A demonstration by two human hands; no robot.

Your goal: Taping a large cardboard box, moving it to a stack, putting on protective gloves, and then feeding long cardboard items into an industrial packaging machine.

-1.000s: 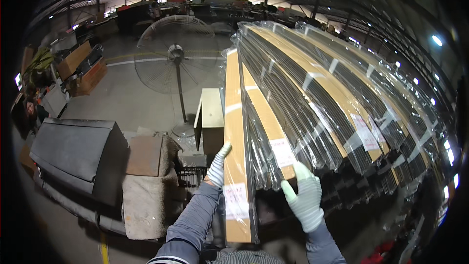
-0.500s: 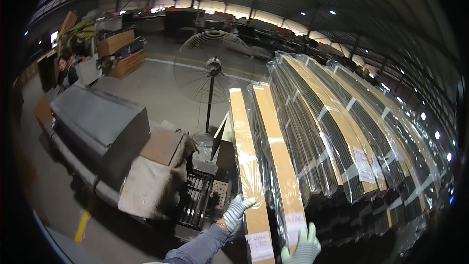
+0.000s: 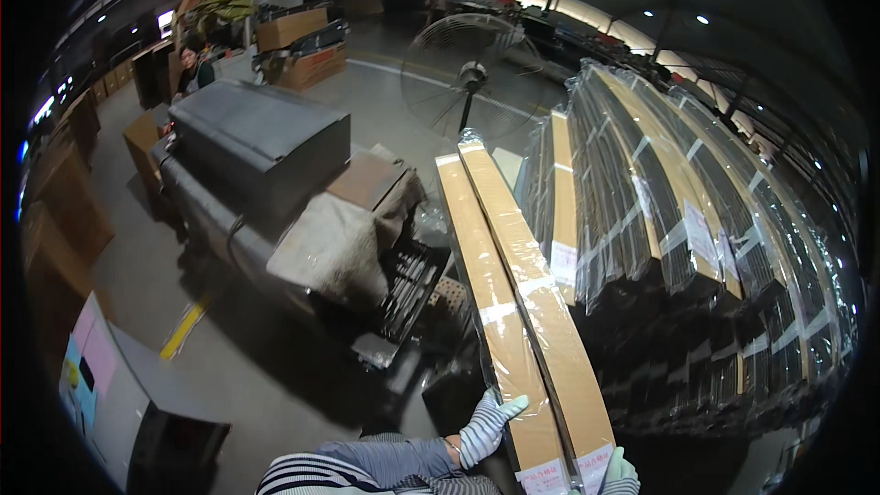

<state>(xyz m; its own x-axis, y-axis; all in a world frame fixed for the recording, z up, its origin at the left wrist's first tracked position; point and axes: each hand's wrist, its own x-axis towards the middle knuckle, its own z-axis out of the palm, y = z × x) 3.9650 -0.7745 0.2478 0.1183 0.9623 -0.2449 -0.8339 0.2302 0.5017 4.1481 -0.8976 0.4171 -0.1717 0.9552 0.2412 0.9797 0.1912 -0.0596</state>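
Item, two long cardboard-faced packages in clear film; the left package (image 3: 502, 325) and the right package (image 3: 554, 312) are lying side by side before the person, a dark seam running between them; white labels (image 3: 544, 478) are showing at their near ends; item, left hand (image 3: 482, 431), striped glove; its thumb is pressing across the left package's face, while its fingers are going round the outer edge, mostly out of my sight; item, right hand (image 3: 621, 474), gloved alike; it is resting at the right package's near outer edge, partly cut off, so I cannot tell whether its fingers are pinching; item, wrapped bundles (image 3: 674, 183), stretching away in a row to the right; item, wire-guarded fan (image 3: 472, 75), standing beyond the packages; item, grey casing (image 3: 257, 124), sitting to the left, near a pale cloth (image 3: 321, 252); item, one co-worker (image 3: 203, 71), staying well apart, far left.
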